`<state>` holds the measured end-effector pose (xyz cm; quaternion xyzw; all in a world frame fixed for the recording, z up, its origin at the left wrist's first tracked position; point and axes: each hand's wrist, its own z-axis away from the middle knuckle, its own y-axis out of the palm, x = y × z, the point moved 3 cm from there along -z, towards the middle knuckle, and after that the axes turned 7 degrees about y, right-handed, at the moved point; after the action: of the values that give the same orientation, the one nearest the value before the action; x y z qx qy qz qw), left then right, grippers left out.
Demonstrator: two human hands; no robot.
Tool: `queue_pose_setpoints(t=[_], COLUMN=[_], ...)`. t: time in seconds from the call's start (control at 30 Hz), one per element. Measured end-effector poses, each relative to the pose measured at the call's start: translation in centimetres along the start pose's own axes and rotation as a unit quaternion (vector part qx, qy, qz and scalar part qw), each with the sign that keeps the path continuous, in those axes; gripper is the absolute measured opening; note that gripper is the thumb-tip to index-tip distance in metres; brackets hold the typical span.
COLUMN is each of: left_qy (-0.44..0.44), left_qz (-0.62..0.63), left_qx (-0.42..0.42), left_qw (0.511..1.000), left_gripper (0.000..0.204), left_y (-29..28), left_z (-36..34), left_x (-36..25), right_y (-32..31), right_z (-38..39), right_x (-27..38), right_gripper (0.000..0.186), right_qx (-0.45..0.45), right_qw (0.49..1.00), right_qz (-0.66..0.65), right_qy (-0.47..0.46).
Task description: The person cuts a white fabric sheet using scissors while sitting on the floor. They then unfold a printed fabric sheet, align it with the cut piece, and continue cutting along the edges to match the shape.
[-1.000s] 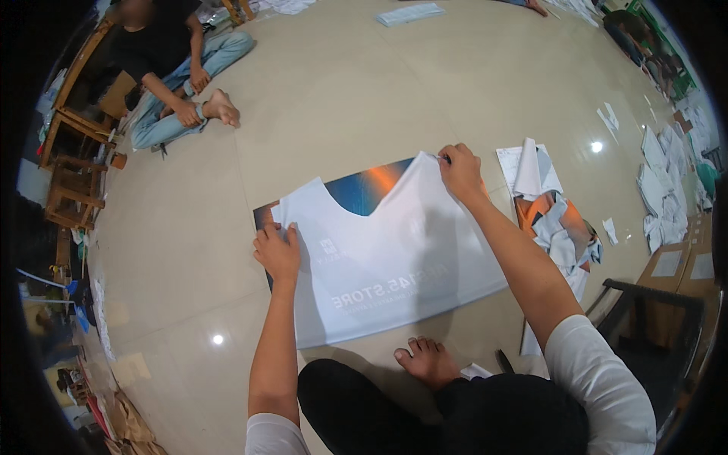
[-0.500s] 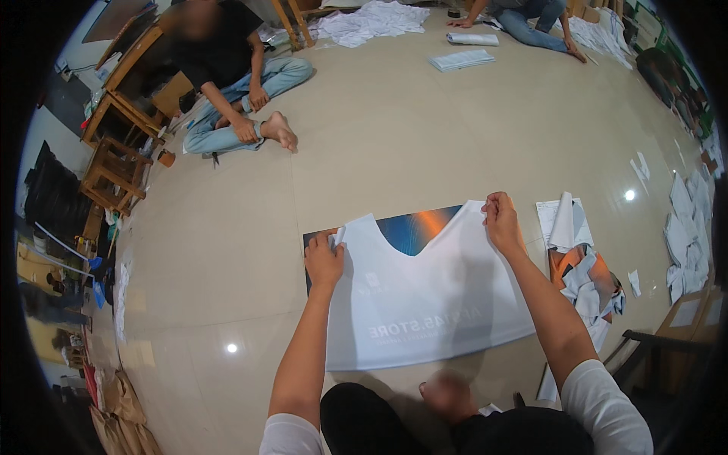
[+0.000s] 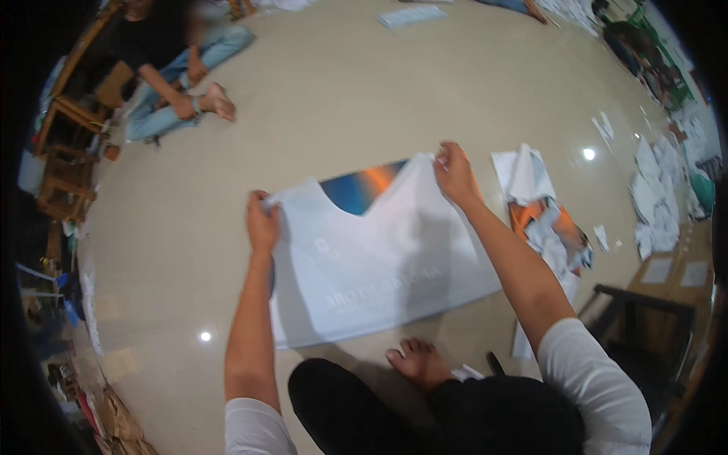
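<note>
A white garment panel (image 3: 379,254) with a V-shaped neckline lies spread on the floor before me, faint mirrored print showing through it. A blue and orange layer (image 3: 371,186) shows through the neck opening and along the side edges. My left hand (image 3: 262,224) pinches the cloth at the left shoulder corner. The right shoulder corner is gripped between thumb and fingers of my right hand (image 3: 453,173). Closer to me, my bare foot (image 3: 417,362) rests just beyond the hem.
Right of the panel lie crumpled white and orange cloth pieces (image 3: 544,227). Further right are a white cloth heap (image 3: 654,201), a black-framed chair (image 3: 644,311) and a cardboard box (image 3: 690,262). A person (image 3: 163,53) sits far left near a wooden stool (image 3: 67,178). A folded stack (image 3: 412,16) lies far off.
The whole view has shifted, so hands, panel and floor things sit higher and further left. Both hands still hold the shoulder corners. The blue corner beside my left hand no longer shows.
</note>
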<state>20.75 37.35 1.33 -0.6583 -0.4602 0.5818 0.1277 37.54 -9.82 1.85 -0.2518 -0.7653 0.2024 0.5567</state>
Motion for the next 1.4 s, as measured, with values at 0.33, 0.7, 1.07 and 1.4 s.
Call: queue_pose_setpoints(t=[0.33, 0.7, 1.07, 1.4], left_qy=[-0.039, -0.190, -0.204, -0.220], left_qz=[-0.104, -0.092, -0.036, 0.016], left_qx=[-0.013, 0.108, 0.060, 0.029], left_qw=[0.994, 0.971, 0.976, 0.975], left_gripper=[0.057, 0.033, 0.027, 0.018], left_y=[-7.5, -12.8, -13.1, -13.9], left_z=[13.7, 27.6, 29.8, 29.6], left_x=[-1.6, -2.7, -0.4, -0.7], right_y=[-11.0, -15.9, -16.5, -16.9], right_z=[13.3, 22.7, 24.1, 24.6], right_x=[-0.7, -1.8, -2.1, -2.5], right_gripper=[0.027, 0.026, 0.018, 0.019], right_qx=[0.054, 0.049, 0.013, 0.042], right_qw=[0.980, 0.971, 0.960, 0.960], right_qz=[0.143, 0.155, 0.129, 0.118], right_qy=[0.132, 0.174, 0.249, 0.251])
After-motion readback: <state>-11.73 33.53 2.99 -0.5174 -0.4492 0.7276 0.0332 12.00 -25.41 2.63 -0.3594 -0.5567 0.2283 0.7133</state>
